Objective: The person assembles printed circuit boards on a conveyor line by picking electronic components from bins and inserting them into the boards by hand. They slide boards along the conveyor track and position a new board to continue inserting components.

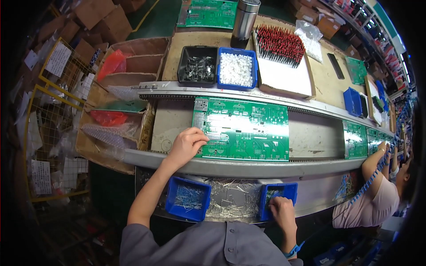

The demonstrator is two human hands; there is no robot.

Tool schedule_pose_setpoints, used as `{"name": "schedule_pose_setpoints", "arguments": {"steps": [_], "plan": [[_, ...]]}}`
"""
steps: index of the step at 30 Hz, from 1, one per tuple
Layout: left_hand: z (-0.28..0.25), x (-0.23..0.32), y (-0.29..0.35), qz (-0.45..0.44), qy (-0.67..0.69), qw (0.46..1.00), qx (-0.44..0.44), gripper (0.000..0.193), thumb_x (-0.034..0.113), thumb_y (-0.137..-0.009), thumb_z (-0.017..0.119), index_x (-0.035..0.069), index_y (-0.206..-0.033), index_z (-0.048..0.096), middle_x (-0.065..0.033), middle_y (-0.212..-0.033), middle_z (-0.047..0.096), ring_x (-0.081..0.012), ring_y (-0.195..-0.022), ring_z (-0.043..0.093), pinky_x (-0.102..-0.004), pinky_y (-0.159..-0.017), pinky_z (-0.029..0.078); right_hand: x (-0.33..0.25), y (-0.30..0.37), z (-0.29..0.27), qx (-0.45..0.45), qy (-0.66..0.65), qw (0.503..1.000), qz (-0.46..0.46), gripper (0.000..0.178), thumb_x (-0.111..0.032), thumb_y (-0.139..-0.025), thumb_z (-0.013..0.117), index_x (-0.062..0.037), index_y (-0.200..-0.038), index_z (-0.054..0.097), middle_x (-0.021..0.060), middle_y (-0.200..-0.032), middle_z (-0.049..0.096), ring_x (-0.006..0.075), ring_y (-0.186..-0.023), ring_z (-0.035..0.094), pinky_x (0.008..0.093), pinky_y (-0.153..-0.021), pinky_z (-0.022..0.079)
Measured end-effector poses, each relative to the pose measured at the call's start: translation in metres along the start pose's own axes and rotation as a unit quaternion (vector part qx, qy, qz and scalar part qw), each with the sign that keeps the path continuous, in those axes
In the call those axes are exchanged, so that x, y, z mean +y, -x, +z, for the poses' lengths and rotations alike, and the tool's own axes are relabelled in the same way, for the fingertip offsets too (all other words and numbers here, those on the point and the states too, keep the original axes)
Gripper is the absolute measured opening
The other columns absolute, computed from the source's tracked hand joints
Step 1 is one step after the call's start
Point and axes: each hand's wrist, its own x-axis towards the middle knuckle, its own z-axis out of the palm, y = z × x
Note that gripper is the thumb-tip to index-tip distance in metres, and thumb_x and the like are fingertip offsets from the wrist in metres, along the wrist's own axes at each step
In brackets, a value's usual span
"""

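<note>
A large green circuit board (248, 128) lies flat on the rail conveyor in front of me. Over its left edge is my left hand (188, 144), thumb and fingers pinched together; whatever is between the fingertips is too small to make out. Lower right, my right hand (282, 208) reaches into a blue bin (290, 190) of small leaded parts, its fingers curled together and the tips partly hidden. A second blue bin (171, 199) with thin blue leaded parts (188, 196) stands to the left. Loose pale leaded parts (233, 199) are spread on the metal tray between the bins.
Beyond the conveyor rail (177, 86) stand a black bin (182, 73), a blue bin of white connectors (237, 68), a metal flask (246, 22) and a carton of red-topped black parts (282, 44). Left is a divided cardboard box (146, 71). A co-worker (372, 195) works at right.
</note>
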Motion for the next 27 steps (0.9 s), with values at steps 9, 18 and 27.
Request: {"name": "schedule_pose_setpoints", "arguments": {"steps": [9, 18, 27], "plan": [[-0.030, -0.018, -0.102, 0.021, -0.109, 0.993, 0.047, 0.013, 0.005, -0.078, 0.061, -0.002, -0.088, 0.065, -0.0160, -0.084, 0.063, -0.0304, -0.078, 0.062, -0.0357, -0.070, 0.049, 0.004, 0.002, 0.001, 0.005, -0.020, 1.000, -0.009, 0.010, -0.003, -0.072, 0.061, -0.0059, -0.081, 0.065, 0.0106, -0.073, 0.060, 0.0297, -0.076, 0.057, 0.0391, -0.072, 0.041], [-0.015, -0.061, -0.195, -0.091, -0.300, 0.949, 0.020, 0.023, 0.009, -0.073, 0.068, 0.001, -0.094, 0.066, -0.0206, -0.097, 0.062, -0.0348, -0.096, 0.059, -0.0432, -0.081, 0.048, -0.004, 0.006, -0.005, 0.034, -0.050, 0.998, -0.006, 0.008, -0.004, -0.072, 0.062, -0.0069, -0.079, 0.065, 0.0088, -0.074, 0.061, 0.0282, -0.077, 0.056, 0.0378, -0.076, 0.040], [-0.013, -0.063, -0.200, -0.166, -0.229, 0.958, 0.036, 0.013, 0.011, -0.071, 0.067, 0.007, -0.084, 0.070, -0.0198, -0.086, 0.066, -0.0351, -0.086, 0.064, -0.0427, -0.075, 0.051, -0.017, -0.031, -0.039, 0.044, -0.117, 0.988, -0.090, 0.011, 0.001, -0.068, 0.067, -0.0025, -0.078, 0.063, 0.0102, -0.074, 0.062, 0.0282, -0.071, 0.059, 0.0341, -0.065, 0.046]]}}
